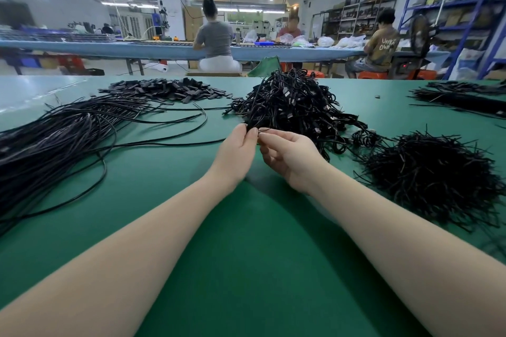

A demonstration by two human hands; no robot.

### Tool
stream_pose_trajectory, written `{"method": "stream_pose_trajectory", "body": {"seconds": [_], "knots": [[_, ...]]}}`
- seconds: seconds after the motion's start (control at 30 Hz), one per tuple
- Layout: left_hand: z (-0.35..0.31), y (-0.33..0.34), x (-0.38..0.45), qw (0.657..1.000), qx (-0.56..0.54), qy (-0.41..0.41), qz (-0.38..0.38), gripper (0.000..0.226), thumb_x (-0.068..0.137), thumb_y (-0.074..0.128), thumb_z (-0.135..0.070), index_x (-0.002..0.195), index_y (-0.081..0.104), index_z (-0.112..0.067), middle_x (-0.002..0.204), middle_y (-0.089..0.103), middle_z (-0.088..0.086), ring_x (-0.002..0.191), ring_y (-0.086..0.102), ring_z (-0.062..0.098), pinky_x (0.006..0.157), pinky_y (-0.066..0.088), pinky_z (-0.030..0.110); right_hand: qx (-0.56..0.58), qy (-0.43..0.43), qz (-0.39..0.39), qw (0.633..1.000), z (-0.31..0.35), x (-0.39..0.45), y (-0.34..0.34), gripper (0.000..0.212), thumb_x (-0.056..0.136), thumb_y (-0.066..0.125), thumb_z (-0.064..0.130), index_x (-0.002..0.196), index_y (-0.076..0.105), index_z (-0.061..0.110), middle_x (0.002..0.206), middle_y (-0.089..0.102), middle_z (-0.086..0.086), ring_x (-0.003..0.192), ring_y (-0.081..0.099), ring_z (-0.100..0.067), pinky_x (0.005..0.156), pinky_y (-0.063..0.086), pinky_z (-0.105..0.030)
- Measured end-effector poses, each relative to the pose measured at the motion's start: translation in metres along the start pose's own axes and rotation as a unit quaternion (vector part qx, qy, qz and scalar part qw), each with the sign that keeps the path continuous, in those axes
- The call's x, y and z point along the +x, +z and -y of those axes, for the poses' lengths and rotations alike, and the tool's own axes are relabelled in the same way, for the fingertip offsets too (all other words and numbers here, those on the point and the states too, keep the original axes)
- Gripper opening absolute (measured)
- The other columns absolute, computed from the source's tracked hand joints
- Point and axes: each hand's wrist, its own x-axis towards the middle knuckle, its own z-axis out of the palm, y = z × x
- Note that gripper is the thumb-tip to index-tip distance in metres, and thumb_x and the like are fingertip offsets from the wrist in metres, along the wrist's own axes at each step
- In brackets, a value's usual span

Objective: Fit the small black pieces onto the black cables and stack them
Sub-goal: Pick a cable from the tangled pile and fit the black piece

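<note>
While both hands are meeting at the near edge of the middle heap, a thin cable is being pinched between them, just in front of that heap. The left hand is holding it between thumb and curled fingertips; the right hand is curling its fingers toward the same spot, apparently pinching the cable's end. Whether a small piece is already between the fingers is too small to tell.

To do this step well, I judge the cable end should be kept short past the left pinch so it is not bending, while the right hand is feeding the piece straight on.

Further out, small flat pieces are lying in a pile at the far left of the green table, well apart from the hands. Long loose cables are spreading along the left side. A bristly pile of short strands is sitting to the right, near the right forearm, and another bundle is lying at the far right. Behind the table, other people are sitting at a long bench.
</note>
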Motion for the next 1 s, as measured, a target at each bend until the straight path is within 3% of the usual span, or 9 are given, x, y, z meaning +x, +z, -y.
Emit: {"method": "stream_pose_trajectory", "body": {"seconds": [0.17, 0.3, 0.47, 0.6, 0.63, 0.73, 0.8, 0.87, 1.0], "knots": [[0.0, -0.001, 0.001, 1.0, 0.0, -0.003, 0.026, 0.027, 0.102, 0.038, -0.026, 0.078, 0.04, -0.016, 0.071, 0.042, 0.002, 0.068, 0.039, 0.018, 0.065, 0.035, 0.036, -0.083, -0.002, 0.006, 0.997, 0.006, 0.0, -0.007, 0.005, 0.084, 0.071, 0.01, 0.088, 0.071, 0.008, 0.072, 0.067, 0.0, 0.055, 0.057, -0.005, 0.059, 0.052, -0.016], [0.0, -0.002, 0.001, 0.999, -0.028, -0.014, 0.037, 0.025, 0.103, 0.038, -0.026, 0.08, 0.039, -0.016, 0.068, 0.039, 0.0, 0.061, 0.036, 0.015, 0.061, 0.032, 0.034, -0.267, -0.126, -0.017, 0.955, 0.01, 0.002, -0.007, 0.005, 0.083, 0.072, 0.015, 0.079, 0.071, 0.014, 0.065, 0.067, 0.006, 0.055, 0.055, -0.004, 0.058, 0.048, -0.019], [-0.012, -0.001, 0.0, 0.997, -0.058, -0.048, 0.035, 0.032, 0.103, 0.037, -0.03, 0.075, 0.041, -0.014, 0.056, 0.042, -0.002, 0.048, 0.041, 0.014, 0.053, 0.035, 0.029, -0.49, -0.361, -0.06, 0.791, 0.012, -0.001, -0.005, 0.013, 0.082, 0.068, 0.016, 0.069, 0.066, 0.014, 0.064, 0.062, 0.007, 0.06, 0.053, -0.002, 0.058, 0.042, -0.015], [-0.024, -0.019, 0.006, 0.967, -0.013, -0.203, 0.156, 0.036, 0.095, 0.047, -0.042, 0.078, 0.06, -0.014, 0.047, 0.052, -0.005, 0.043, 0.057, 0.014, 0.047, 0.037, 0.021, -0.671, -0.501, -0.006, 0.547, 0.016, -0.008, -0.009, 0.015, 0.075, 0.073, 0.005, 0.069, 0.061, 0.0, 0.066, 0.059, -0.015, 0.063, 0.06, -0.031, 0.056, 0.044, -0.032], [-0.026, -0.025, 0.006, 0.956, -0.007, -0.237, 0.172, 0.037, 0.093, 0.048, -0.045, 0.077, 0.063, -0.016, 0.047, 0.051, -0.006, 0.043, 0.057, 0.013, 0.046, 0.037, 0.018, -0.681, -0.519, 0.012, 0.517, 0.016, -0.009, -0.009, 0.013, 0.074, 0.073, 0.002, 0.07, 0.061, -0.001, 0.067, 0.059, -0.017, 0.064, 0.062, -0.033, 0.057, 0.048, -0.034], [-0.026, -0.04, 0.01, 0.946, -0.001, -0.275, 0.171, 0.046, 0.09, 0.051, -0.051, 0.058, 0.063, -0.02, 0.051, 0.052, -0.007, 0.045, 0.058, 0.011, 0.049, 0.04, 0.017, -0.669, -0.482, 0.054, 0.564, 0.015, -0.014, 0.001, 0.004, 0.081, 0.058, -0.006, 0.077, 0.06, -0.005, 0.081, 0.059, -0.023, 0.087, 0.065, -0.042, 0.064, 0.053, -0.043], [-0.024, -0.047, 0.011, 0.946, -0.005, -0.272, 0.177, 0.054, 0.089, 0.049, -0.056, 0.052, 0.065, -0.021, 0.058, 0.06, -0.008, 0.056, 0.065, 0.01, 0.057, 0.044, 0.022, -0.635, -0.454, 0.064, 0.622, 0.015, -0.013, 0.004, 0.004, 0.083, 0.055, -0.004, 0.08, 0.058, -0.004, 0.081, 0.052, -0.016, 0.074, 0.058, -0.038, 0.061, 0.048, -0.044], [-0.022, -0.049, 0.012, 0.947, -0.062, -0.261, 0.176, 0.057, 0.092, 0.04, -0.058, 0.062, 0.07, -0.02, 0.066, 0.068, -0.009, 0.067, 0.067, 0.01, 0.066, 0.046, 0.027, -0.59, -0.438, 0.052, 0.677, 0.013, -0.012, 0.004, 0.004, 0.081, 0.058, -0.002, 0.078, 0.056, -0.002, 0.078, 0.049, -0.009, 0.068, 0.049, -0.032, 0.061, 0.042, -0.039], [-0.021, -0.047, 0.014, 0.96, -0.165, -0.168, 0.148, 0.054, 0.099, 0.035, -0.04, 0.071, 0.079, -0.024, 0.089, 0.073, -0.014, 0.09, 0.057, 0.012, 0.081, 0.044, 0.03, -0.474, -0.337, -0.046, 0.812, 0.012, -0.006, 0.003, 0.01, 0.081, 0.062, 0.005, 0.073, 0.057, 0.01, 0.071, 0.059, -0.003, 0.065, 0.056, -0.016, 0.06, 0.044, -0.025]]}}
